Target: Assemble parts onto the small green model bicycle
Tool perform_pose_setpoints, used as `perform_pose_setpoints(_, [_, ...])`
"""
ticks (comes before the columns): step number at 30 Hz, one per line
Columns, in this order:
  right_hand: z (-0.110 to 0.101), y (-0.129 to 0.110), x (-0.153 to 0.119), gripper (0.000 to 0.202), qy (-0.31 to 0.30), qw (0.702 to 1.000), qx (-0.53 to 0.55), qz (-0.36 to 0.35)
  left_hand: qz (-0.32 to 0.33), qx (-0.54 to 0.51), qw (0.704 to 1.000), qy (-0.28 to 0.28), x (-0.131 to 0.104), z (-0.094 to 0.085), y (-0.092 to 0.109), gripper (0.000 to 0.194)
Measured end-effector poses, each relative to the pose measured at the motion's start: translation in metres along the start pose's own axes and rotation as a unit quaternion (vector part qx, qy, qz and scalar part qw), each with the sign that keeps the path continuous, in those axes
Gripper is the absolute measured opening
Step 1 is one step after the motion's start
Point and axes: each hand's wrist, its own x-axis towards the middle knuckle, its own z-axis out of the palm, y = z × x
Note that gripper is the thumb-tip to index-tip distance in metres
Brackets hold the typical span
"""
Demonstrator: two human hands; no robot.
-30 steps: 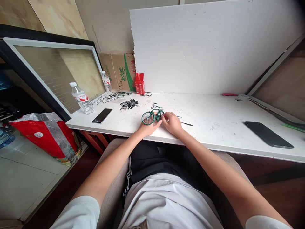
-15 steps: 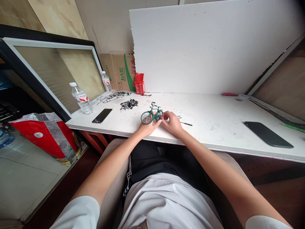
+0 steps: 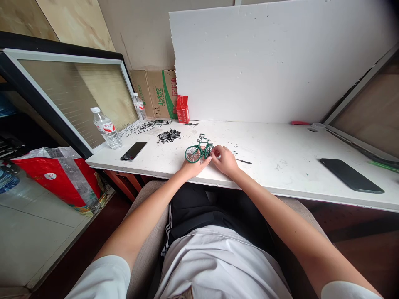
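A small green model bicycle (image 3: 199,150) is held upright over the front edge of the white table, its front wheel to the left and its handlebars at the top. My left hand (image 3: 193,167) grips it from below, thumb pointing right along the lower side. At the rear wheel, the bent fingers of my right hand (image 3: 225,160) pinch together against the bicycle; whether they hold a separate small part is hidden. Just right of my right hand, a thin dark tool (image 3: 244,161) lies on the table near small green bits.
On the white table (image 3: 280,174) lie a black parts cluster (image 3: 168,136), black part frames (image 3: 151,125), a phone (image 3: 134,151) and a larger dark phone (image 3: 350,175). Water bottles (image 3: 107,128), a red box (image 3: 182,109) and a carton (image 3: 160,93) stand at left. A white board (image 3: 274,62) rises behind.
The model bicycle has tilted very slightly, its front wheel shifting a touch to the right. Both hands keep nearly the same place and grip.
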Motion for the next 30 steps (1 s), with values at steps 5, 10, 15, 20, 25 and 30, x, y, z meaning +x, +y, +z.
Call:
perform_pose_setpoints(5, [0.0002,0.0003,0.0006,0.018,0.0,1.0,-0.01,0.002,-0.018,-0.009,1.0,0.003,-0.0009,0.002,-0.0028,0.042])
perform_pose_setpoints(10, [0.0002,-0.0005,0.001,0.023,-0.001,1.0,-0.017,-0.001,-0.017,-0.012,1.0,0.003,-0.001,0.0027,-0.0039,0.041])
perform_pose_setpoints(15, [-0.0013,-0.003,0.0008,0.024,0.003,1.0,-0.017,0.006,0.002,-0.016,1.0,0.005,0.0,0.002,-0.002,0.043])
perform_pose_setpoints(20, [-0.0015,-0.0037,0.0009,0.026,0.016,1.0,-0.014,0.012,0.005,-0.02,1.0,0.001,0.0005,0.0009,0.0011,0.045])
perform_pose_setpoints(25, [-0.0003,-0.0017,0.0007,0.022,0.033,0.999,0.002,0.007,-0.028,-0.077,0.997,0.002,-0.0009,-0.0007,0.0016,0.049])
perform_pose_setpoints(30, [-0.0037,-0.0042,0.0002,0.021,0.076,0.997,0.026,0.008,-0.118,-0.098,0.988,-0.008,-0.0038,-0.0033,0.0002,0.057])
